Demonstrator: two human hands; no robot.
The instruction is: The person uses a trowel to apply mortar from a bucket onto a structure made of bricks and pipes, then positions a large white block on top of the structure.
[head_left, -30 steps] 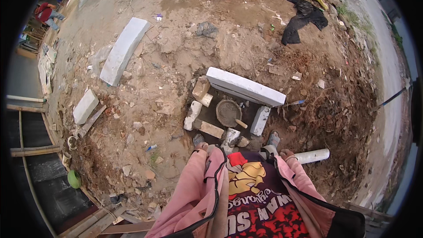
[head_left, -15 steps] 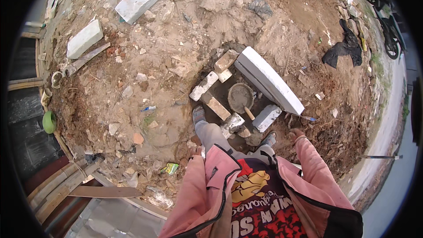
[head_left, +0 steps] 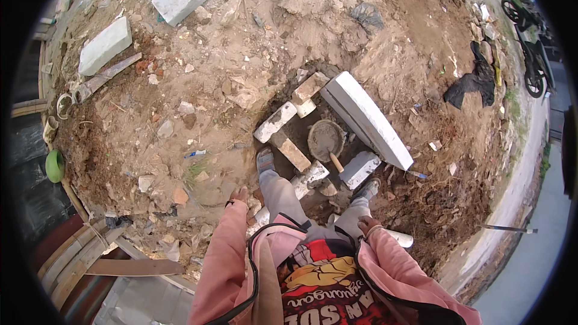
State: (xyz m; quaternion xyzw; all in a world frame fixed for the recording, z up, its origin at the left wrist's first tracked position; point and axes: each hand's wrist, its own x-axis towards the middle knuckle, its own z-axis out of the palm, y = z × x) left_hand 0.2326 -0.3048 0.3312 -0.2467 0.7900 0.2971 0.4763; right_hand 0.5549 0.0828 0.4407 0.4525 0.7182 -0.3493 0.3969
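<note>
Just ahead of you, blocks ring the mortar pan, wooden handle at its rim. Your left hand hangs beside your leg, your right hand near the white pipe; can't tell how open either's fingers are, or if they're gripping.

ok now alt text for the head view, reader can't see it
A person in a pink jacket stands with left hand and right hand lowered near the legs. Before them on rubble-strewn dirt, blocks roughly surround a round pan of grey mix, a wooden handle sticking out.
</note>
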